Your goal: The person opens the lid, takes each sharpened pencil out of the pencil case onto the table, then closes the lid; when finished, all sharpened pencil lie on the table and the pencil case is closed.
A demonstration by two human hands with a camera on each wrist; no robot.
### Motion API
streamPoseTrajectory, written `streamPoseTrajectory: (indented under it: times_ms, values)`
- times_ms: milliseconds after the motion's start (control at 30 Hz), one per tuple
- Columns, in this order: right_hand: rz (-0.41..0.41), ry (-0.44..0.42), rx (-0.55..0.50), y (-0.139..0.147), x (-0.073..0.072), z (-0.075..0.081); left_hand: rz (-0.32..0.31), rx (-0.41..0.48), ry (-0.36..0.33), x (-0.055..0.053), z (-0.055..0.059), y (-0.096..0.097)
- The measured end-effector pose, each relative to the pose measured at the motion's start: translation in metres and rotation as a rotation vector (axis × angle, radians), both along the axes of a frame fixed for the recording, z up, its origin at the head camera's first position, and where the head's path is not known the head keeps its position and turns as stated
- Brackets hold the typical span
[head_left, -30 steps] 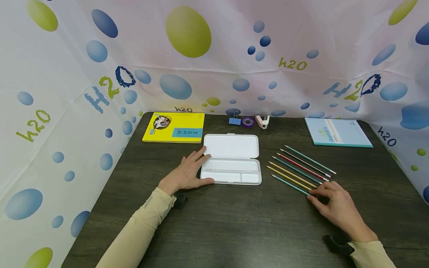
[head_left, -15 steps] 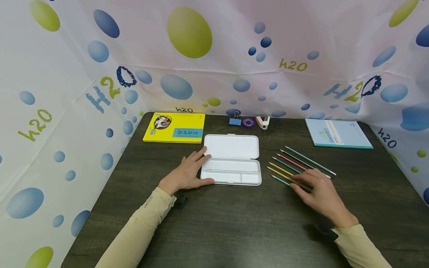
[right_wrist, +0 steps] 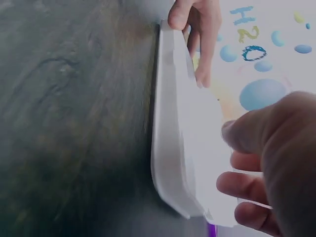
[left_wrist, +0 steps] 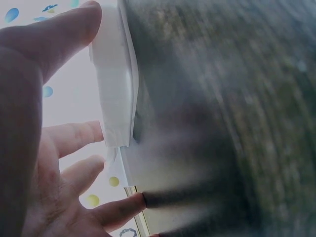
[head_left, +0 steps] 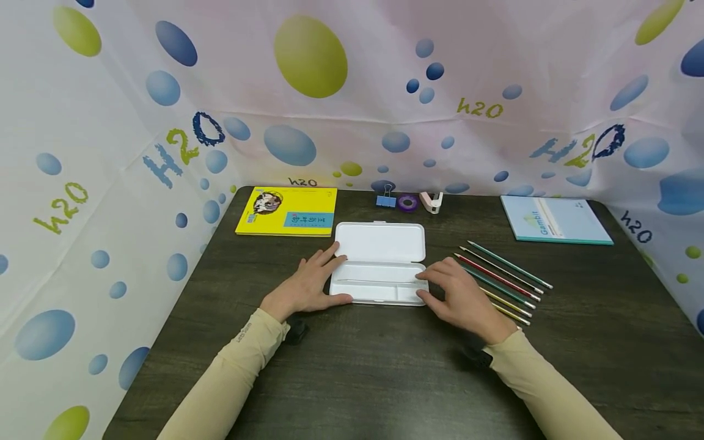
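An open white pencil case lies on the dark table, lid folded back and tray bare. My left hand rests at its left end with fingers spread, the thumb at the front corner. In the left wrist view the thumb and a finger meet the case's wall. Over the right end of the case is my right hand, thumb and fingers apart and slightly bent. In the right wrist view nothing shows between them. Several pencils, green, white, red and yellow, lie slanted to the right; the hand covers parts of the nearer ones.
A yellow book lies at the back left and a light blue notebook at the back right. Behind the case stand a blue binder clip, a purple tape roll and a pale stapler-like item. A patterned curtain hangs behind.
My right hand has moved left from the pencils' eraser ends, across them, to the right end of the case. The left hand and the case have stayed put.
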State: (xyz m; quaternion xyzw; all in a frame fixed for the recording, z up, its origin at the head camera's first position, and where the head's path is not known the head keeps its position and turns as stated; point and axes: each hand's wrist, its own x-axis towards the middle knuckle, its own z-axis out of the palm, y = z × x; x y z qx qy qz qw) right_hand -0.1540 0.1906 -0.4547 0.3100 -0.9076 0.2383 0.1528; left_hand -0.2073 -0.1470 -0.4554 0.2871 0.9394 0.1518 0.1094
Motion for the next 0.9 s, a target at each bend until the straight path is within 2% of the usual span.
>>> streamPoseTrajectory:
  times_ms: [167,300,600,900]
  values:
    - [0.001,-0.044,0.101,-0.011,-0.008,-0.003,-0.005,-0.001,-0.003,0.000,-0.001,0.000]
    - [-0.021,-0.043,0.166,-0.013,-0.012,-0.007,-0.007,-0.004,-0.001,0.000,-0.002,0.000]
    - [-0.050,-0.034,0.154,-0.015,-0.019,-0.010,-0.011,0.006,0.017,0.000,-0.003,-0.001]
    - [-0.019,-0.155,0.123,-0.016,-0.028,-0.006,-0.011,0.008,0.025,0.000,-0.002,-0.002]
